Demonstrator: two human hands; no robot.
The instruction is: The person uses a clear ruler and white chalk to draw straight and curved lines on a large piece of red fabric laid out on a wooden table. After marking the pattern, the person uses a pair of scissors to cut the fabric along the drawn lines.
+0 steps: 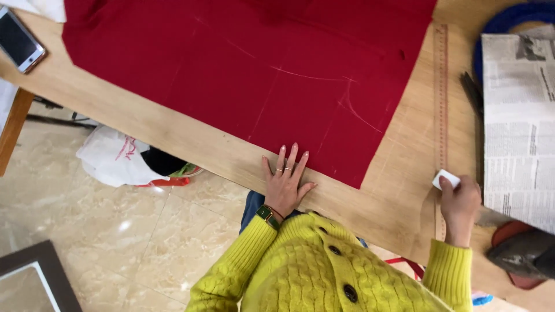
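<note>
A large red cloth with faint white chalk lines lies flat on a wooden table. My left hand rests flat on the table's near edge, fingers spread, fingertips touching the cloth's hem. My right hand holds a small white piece of chalk at the lower end of a long wooden ruler, to the right of the cloth. Both arms are in yellow knitted sleeves.
A newspaper lies at the right edge, with dark scissors beside it and a blue ring-shaped thing behind. A phone sits at the table's far left. A white bag lies on the tiled floor.
</note>
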